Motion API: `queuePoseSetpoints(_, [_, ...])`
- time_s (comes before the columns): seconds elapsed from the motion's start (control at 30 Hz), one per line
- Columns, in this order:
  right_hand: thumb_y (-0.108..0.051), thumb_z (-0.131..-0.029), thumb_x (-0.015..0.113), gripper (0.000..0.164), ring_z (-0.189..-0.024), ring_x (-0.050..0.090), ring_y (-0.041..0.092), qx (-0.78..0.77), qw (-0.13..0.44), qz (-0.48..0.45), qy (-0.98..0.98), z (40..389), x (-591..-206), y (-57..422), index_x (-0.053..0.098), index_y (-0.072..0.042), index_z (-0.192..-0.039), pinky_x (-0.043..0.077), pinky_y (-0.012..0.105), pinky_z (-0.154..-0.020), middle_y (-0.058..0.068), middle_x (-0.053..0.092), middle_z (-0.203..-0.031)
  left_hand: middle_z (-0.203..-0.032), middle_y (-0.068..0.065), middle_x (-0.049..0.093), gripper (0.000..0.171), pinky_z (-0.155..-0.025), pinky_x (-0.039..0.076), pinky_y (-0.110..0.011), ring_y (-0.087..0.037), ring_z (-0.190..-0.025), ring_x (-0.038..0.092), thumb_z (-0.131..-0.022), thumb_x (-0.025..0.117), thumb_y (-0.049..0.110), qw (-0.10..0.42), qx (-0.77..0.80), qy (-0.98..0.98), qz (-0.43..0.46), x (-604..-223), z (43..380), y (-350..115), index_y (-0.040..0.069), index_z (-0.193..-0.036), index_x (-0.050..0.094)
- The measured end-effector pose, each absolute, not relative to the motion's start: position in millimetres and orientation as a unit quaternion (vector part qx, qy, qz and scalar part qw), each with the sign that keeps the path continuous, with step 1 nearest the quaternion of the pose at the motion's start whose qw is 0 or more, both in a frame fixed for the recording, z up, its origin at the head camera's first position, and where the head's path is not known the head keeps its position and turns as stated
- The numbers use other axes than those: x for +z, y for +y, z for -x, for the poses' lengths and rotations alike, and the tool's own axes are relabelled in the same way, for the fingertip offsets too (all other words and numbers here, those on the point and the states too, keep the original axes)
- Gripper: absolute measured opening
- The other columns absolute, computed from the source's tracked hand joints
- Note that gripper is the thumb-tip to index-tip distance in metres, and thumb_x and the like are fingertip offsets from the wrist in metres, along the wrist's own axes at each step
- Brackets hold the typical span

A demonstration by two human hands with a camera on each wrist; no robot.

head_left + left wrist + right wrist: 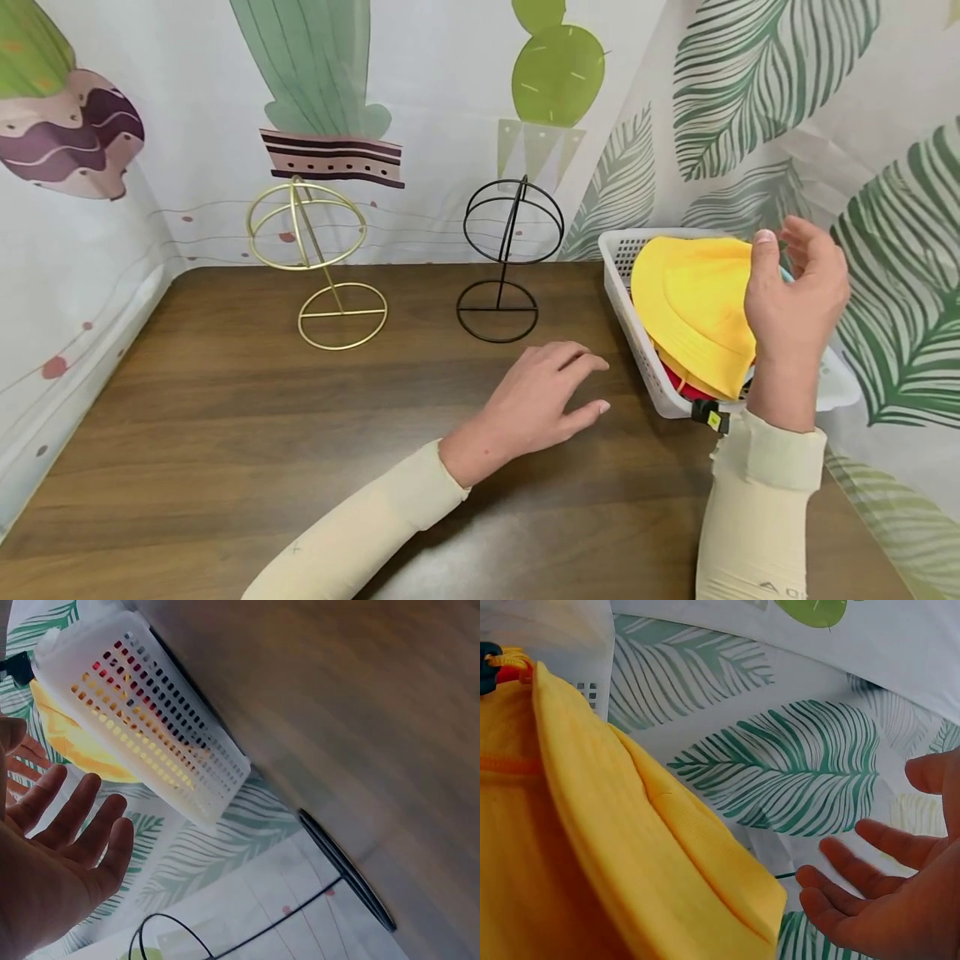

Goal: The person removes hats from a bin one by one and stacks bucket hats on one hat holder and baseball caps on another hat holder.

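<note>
A yellow bucket hat (693, 292) lies on top of other hats in a white perforated basket (637, 333) at the table's right. Over the basket's right side hovers my right hand (798, 287), thumb and fingers apart with nothing between them. In the right wrist view the hat's brim (645, 817) fills the left, and the right hand (889, 877) shows relaxed fingers beside it. My left hand (543, 396) is above the table, left of the basket, its fingers loosely bent around nothing. The left wrist view shows that hand (67, 847) near the basket wall (150, 720).
A gold wire hat stand (341, 312) and a black wire hat stand (498, 308) stand bare near the back of the brown wooden table (225, 400). A dark clip-like piece with a yellow label (708, 414) is at the basket's front rim. Patterned cloth (442, 75) hangs behind.
</note>
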State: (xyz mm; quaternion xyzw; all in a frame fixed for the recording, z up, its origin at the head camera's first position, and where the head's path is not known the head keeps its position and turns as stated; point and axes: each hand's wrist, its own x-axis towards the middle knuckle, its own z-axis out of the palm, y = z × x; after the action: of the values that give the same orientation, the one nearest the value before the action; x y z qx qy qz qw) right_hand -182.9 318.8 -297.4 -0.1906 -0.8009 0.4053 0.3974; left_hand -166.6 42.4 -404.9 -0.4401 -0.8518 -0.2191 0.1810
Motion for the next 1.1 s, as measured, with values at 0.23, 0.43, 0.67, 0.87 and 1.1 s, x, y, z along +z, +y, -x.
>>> queuePoseSetpoints(0.23, [-0.046, -0.105, 0.055, 0.057, -0.142, 0.051, 0.019, 0.394, 0.335, 0.241, -0.822, 182, -297, 329, 0.053, -0.019, -0.155, 0.039, 0.028, -0.116, 0.01, 0.054, -0.15, -0.13, 0.005, 0.061, 0.043, -0.103, 0.05, -0.039, -0.014, -0.126, 0.059, -0.103, 0.065, 0.048, 0.183, -0.211, -0.849, 0.448, -406, 163, 59, 0.021, -0.137, 0.064])
queuePoseSetpoints(0.43, [-0.052, -0.104, 0.05, 0.068, -0.147, 0.045, 0.024, 0.399, 0.263, 0.26, -0.839, 180, -298, 334, 0.041, -0.02, -0.163, 0.039, 0.041, -0.12, 0.011, 0.046, -0.158, -0.132, 0.004, 0.062, 0.046, -0.105, 0.05, -0.037, -0.015, -0.128, 0.058, -0.103, 0.067, 0.048, 0.189, -0.206, -0.847, 0.453, -409, 162, 73, 0.021, -0.139, 0.065])
queuePoseSetpoints(0.67, [-0.05, -0.104, 0.049, 0.071, -0.145, 0.045, 0.03, 0.392, 0.239, 0.261, -0.849, 182, -299, 338, 0.037, -0.017, -0.165, 0.041, 0.048, -0.117, 0.013, 0.044, -0.159, -0.138, 0.005, 0.059, 0.049, -0.101, 0.051, -0.036, -0.014, -0.132, 0.056, -0.103, 0.065, 0.049, 0.187, -0.204, -0.85, 0.449, -412, 165, 86, 0.023, -0.145, 0.062])
queuePoseSetpoints(0.87, [-0.045, -0.103, 0.05, 0.073, -0.143, 0.045, 0.034, 0.376, 0.219, 0.262, -0.861, 182, -302, 341, 0.033, -0.014, -0.167, 0.046, 0.05, -0.111, 0.017, 0.04, -0.161, -0.141, 0.005, 0.057, 0.05, -0.101, 0.051, -0.036, -0.014, -0.135, 0.054, -0.103, 0.066, 0.047, 0.183, -0.204, -0.85, 0.45, -414, 165, 96, 0.023, -0.146, 0.061])
queuePoseSetpoints(1.1, [-0.04, -0.103, 0.05, 0.074, -0.135, 0.045, 0.035, 0.358, 0.207, 0.271, -0.869, 182, -302, 343, 0.028, -0.012, -0.168, 0.047, 0.046, -0.102, 0.02, 0.041, -0.156, -0.147, 0.002, 0.055, 0.044, -0.103, 0.052, -0.037, -0.017, -0.139, 0.05, -0.104, 0.065, 0.044, 0.201, -0.184, -0.844, 0.463, -416, 163, 106, 0.025, -0.144, 0.065])
